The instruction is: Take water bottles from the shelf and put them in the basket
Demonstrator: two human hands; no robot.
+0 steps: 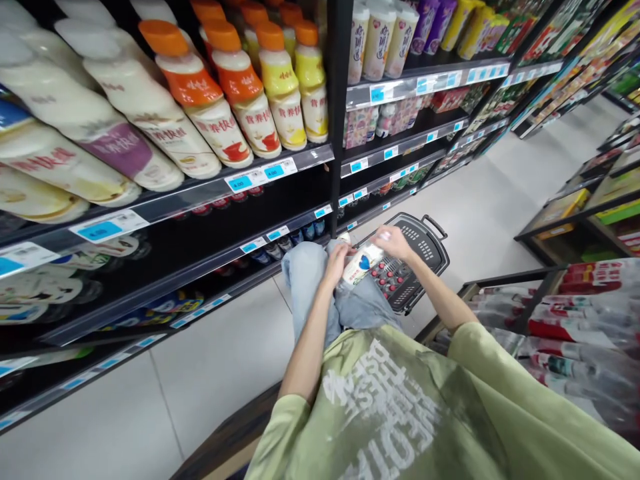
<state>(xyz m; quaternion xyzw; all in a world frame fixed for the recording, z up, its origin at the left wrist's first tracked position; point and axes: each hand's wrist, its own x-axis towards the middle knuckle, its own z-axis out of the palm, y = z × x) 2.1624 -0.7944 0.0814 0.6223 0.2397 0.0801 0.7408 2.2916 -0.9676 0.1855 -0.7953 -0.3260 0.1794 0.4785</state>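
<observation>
A white drink bottle (361,264) with a blue patch on its label lies tilted over my lap. My right hand (393,241) is closed round its top end, where the cap is mostly hidden by the fingers. My left hand (338,263) grips the bottle's side lower down. Just beyond the left fingers shows a small white rounded object (344,237), too little of it visible to name. Past my knees, a dark grey shopping basket (434,248) rests on the floor, with several red-capped bottles (391,277) inside.
On the left, a black shelf (190,197) carries large milk-drink bottles (220,127) with orange and white caps. Cans (383,40) stand on the shelf ahead. Packs of bottles (575,340) are stacked close on my right. A tiled aisle floor (500,180) runs ahead.
</observation>
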